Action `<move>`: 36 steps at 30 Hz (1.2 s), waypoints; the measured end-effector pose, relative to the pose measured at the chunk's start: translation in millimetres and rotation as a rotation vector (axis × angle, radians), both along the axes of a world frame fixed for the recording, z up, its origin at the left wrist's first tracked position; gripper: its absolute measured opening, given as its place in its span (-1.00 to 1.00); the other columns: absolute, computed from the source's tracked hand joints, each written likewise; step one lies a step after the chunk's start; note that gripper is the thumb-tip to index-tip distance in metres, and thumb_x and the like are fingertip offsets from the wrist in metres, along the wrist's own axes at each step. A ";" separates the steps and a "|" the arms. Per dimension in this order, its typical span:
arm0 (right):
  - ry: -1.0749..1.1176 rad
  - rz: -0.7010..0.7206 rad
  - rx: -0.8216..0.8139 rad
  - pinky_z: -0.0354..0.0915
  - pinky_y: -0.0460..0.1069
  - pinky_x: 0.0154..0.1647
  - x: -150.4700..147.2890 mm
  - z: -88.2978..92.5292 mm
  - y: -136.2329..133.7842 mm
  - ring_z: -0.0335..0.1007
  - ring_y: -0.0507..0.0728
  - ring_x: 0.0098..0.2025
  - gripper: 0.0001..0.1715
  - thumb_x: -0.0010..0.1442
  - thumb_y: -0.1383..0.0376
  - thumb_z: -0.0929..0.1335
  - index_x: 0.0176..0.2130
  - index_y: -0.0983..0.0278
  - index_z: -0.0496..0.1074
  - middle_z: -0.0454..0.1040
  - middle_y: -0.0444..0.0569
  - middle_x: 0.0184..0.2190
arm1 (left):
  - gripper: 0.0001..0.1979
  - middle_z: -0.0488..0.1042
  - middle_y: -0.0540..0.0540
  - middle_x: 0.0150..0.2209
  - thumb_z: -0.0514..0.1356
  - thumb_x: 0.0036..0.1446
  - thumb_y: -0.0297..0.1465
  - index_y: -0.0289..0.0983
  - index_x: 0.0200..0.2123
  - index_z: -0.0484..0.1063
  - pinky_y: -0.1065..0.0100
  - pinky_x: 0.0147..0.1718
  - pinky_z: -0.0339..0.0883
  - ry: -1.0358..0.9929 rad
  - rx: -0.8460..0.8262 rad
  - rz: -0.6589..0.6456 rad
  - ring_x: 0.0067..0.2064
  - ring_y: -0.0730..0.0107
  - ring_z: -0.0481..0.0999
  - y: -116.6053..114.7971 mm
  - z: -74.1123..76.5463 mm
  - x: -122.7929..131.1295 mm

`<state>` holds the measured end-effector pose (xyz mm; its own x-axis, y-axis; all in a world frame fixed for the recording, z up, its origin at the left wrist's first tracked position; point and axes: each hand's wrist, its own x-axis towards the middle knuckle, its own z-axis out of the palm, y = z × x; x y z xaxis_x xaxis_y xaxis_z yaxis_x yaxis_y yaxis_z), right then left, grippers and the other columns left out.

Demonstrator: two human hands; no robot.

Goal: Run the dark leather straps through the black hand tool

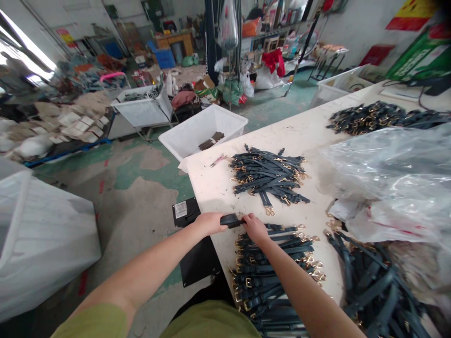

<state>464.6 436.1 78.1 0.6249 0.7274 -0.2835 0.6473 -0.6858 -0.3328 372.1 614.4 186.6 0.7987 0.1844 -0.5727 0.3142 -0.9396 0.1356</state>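
- We find the left hand [210,223] at the left edge of the surface [211,188], its fingers closed on one end of a dark strap piece [230,220].
- We record the right hand [255,229] farther in from that edge, thumb and fingers pinching the other end of the piece; the exact finger placement is too small to tell.
- We place the dark strap piece between the two hands, just inside the left edge; we cannot tell whether it touches the surface below.
- We observe a row of dark straps [260,269] with gold-coloured buckles and clasps, laid alongside the left edge and partly covered by the right forearm.
- We note a middle pile of straps [269,171], gold-coloured clips showing, toward the far left corner.
- We see pink-handled snips [217,161] lying between that pile and the far left corner.
- We locate a further heap of straps [366,117] near the far edge, well to the right of that corner.
- We find clear plastic sheeting [384,157] on the right part of the surface, with a loose heap of dark straps [382,286] on its near side.
- We note a white bin [176,141] beyond the far edge, near the far left corner, with brown strips [211,141] inside.
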 end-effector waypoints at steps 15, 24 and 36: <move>-0.082 0.075 -0.072 0.03 -0.05 -0.16 21.8 8.5 -23.9 0.17 0.10 -0.17 -0.79 0.07 0.28 0.23 -0.24 0.22 0.34 0.30 -0.02 -0.27 | -0.51 0.44 -0.06 -0.19 -0.03 -0.06 -0.02 -0.10 -0.09 0.29 0.39 -0.36 0.25 -0.089 0.008 0.167 -0.21 0.24 0.42 36.0 14.6 -17.9; 0.094 0.168 -0.198 0.07 -0.11 -0.29 -6.0 8.2 -105.1 0.27 0.03 -0.28 -0.80 0.09 0.33 0.18 -0.31 0.21 0.36 0.36 -0.09 -0.35 | -0.54 0.46 -0.04 -0.22 0.01 -0.06 -0.07 -0.05 -0.07 0.26 0.39 -0.37 0.23 -0.045 -0.132 0.198 -0.23 0.25 0.43 28.1 26.2 -57.6; -0.434 -0.048 -0.199 0.09 -0.01 -0.24 149.2 43.3 -3.1 0.19 0.15 -0.14 -0.64 0.14 0.35 0.13 -0.04 0.26 0.19 0.20 0.12 -0.10 | -0.53 0.44 0.01 -0.18 -0.01 -0.05 -0.05 0.00 -0.03 0.22 0.37 -0.32 0.21 -0.094 -0.123 0.154 -0.21 0.25 0.42 28.0 34.2 -43.9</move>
